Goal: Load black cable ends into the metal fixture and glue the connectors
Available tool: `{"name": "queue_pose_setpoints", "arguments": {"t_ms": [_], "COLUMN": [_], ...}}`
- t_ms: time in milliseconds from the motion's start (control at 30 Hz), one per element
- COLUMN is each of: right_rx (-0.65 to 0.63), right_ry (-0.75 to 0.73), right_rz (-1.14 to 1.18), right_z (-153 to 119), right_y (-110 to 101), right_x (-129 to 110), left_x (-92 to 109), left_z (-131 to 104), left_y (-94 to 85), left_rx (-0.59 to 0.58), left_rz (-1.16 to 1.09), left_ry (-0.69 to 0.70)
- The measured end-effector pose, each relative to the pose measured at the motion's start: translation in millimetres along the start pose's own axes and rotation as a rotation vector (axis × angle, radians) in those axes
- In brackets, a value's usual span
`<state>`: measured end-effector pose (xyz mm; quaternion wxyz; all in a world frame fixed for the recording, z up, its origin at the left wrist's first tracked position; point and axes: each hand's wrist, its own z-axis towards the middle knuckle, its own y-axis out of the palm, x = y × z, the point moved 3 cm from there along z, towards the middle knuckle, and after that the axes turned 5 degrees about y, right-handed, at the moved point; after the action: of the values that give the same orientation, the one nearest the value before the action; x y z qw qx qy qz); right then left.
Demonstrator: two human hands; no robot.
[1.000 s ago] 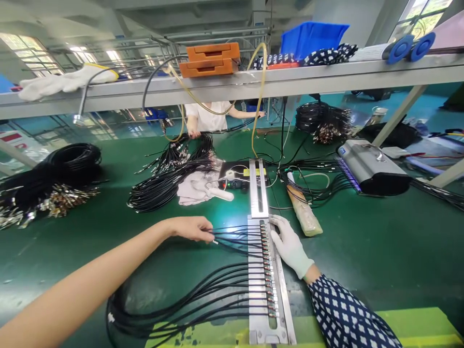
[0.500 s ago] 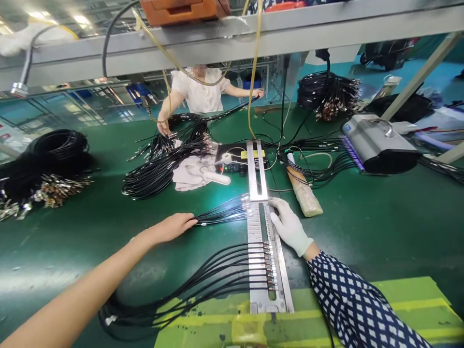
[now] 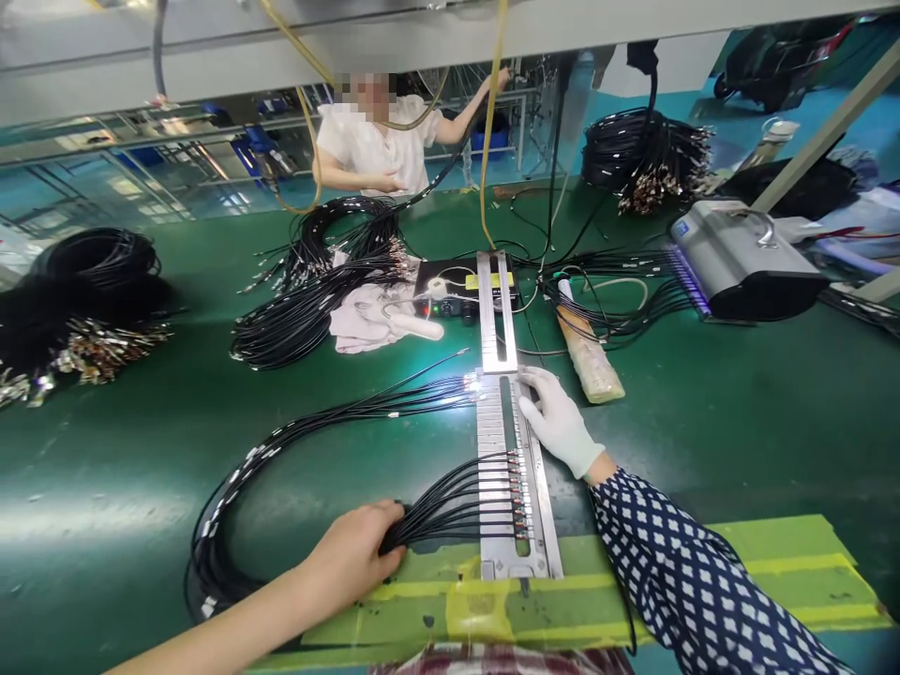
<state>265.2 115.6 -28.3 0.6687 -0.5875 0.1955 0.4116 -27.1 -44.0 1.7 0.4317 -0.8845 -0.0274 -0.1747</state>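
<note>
My left hand (image 3: 358,553), bare, is closed around a bunch of black cables (image 3: 436,506) at the front of the bench. Their metal-tipped ends lie side by side across the slotted metal fixture (image 3: 496,525). My right hand (image 3: 559,422), in a white glove, rests against the fixture's right edge, thumb and forefinger apart. Its remaining fingers are partly hidden. Left of the fixture, more cable ends (image 3: 428,394) reach its brightly lit middle. Those cables loop (image 3: 225,497) back around the left side towards my left forearm.
Across the bench a person (image 3: 380,141) in white holds a cable strand. Cable coils lie at left (image 3: 91,291), centre (image 3: 295,319) and far right (image 3: 639,155). A grey machine (image 3: 752,262), a wrapped roll (image 3: 591,361), a cloth (image 3: 366,319) and a black control box (image 3: 450,286) surround the fixture.
My left hand has let go of the upper cable ends and moved down and towards me, closing on the lower bunch. My right hand stays at the fixture. The person opposite has raised a strand.
</note>
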Motion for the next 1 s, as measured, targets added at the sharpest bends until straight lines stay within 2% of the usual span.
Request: {"name": "queue_pose_setpoints", "arguments": {"t_ms": [67,133,267,333,400,467,633,767,867,1000], "right_rx": [0.003,0.007,0.001,-0.006,-0.015,-0.023,-0.028,-0.027,-0.027,-0.024], "right_ry": [0.004,0.003,-0.001,-0.003,-0.007,-0.012,-0.017,-0.030,-0.041,-0.052], "right_rz": [-0.001,-0.005,-0.021,-0.031,-0.040,-0.048,-0.062,-0.072,-0.074,-0.070], "right_z": [-0.1,-0.2,-0.4,-0.3,-0.3,-0.4,-1.6,-2.4,-2.8,-2.6], "right_y": [0.6,0.9,0.8,0.4,0.2,0.2,0.4,-0.5,-1.6,-0.8], "right_x": [0.2,0.0,-0.8,-1.1,-1.5,-1.6,-1.2,-2.0,-2.9,0.1], "left_x": [-1.3,-2.9,2.0,11.4,18.2,16.2,-15.5,-29.8,-38.0,-52.5], "left_z": [1.7,0.1,-8.3,-10.5,-10.2,-8.8,0.5,8.2,11.2,10.0], "left_y": [-6.1,-9.6,-15.8,-29.4,-43.8,-49.7,-42.8,-34.5,-38.9,-55.6], "left_rx": [0.034,0.025,-0.255,-0.302,-0.286,-0.284,-0.116,-0.181,-0.123,-0.037], "left_rz": [-0.077,-0.251,-0.626,-0.712,-0.776,-0.793,-0.561,-0.718,-0.745,-0.770], "left_ry": [0.021,0.026,-0.150,-0.131,-0.060,-0.036,0.008,-0.001,-0.016,-0.029]}}
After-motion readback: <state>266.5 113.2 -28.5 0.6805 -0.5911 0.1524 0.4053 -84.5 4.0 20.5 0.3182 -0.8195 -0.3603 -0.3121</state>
